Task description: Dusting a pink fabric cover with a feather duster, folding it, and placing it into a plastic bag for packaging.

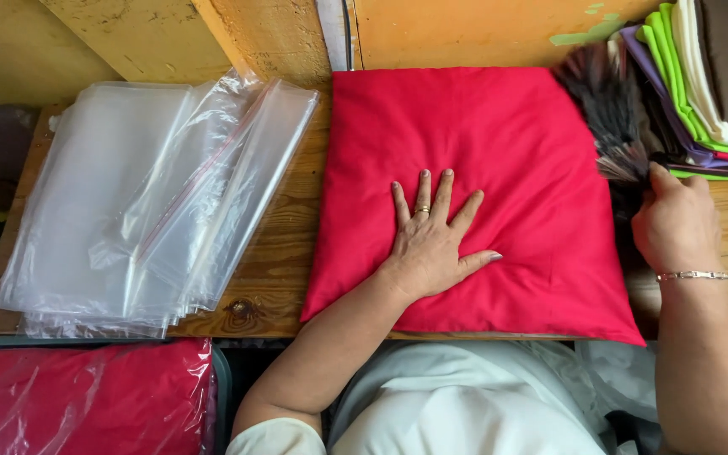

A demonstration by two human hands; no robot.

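Note:
A red square cushion (507, 143) lies flat on the wooden table (284, 253). My left hand (431, 236) rests palm down on its middle, fingers spread, a ring on one finger. My right hand (676, 223), with a thin bracelet at the wrist, grips the handle of a dark bristled brush (608, 105) at the cushion's right edge. The brush head is blurred and lies over the cushion's upper right corner.
A stack of clear zip bags (136, 202) lies on the table's left half. Folded fabrics (701, 84) in green, white and purple are piled at the far right. A red cushion wrapped in plastic (86, 396) sits at the lower left. A yellow wall stands behind.

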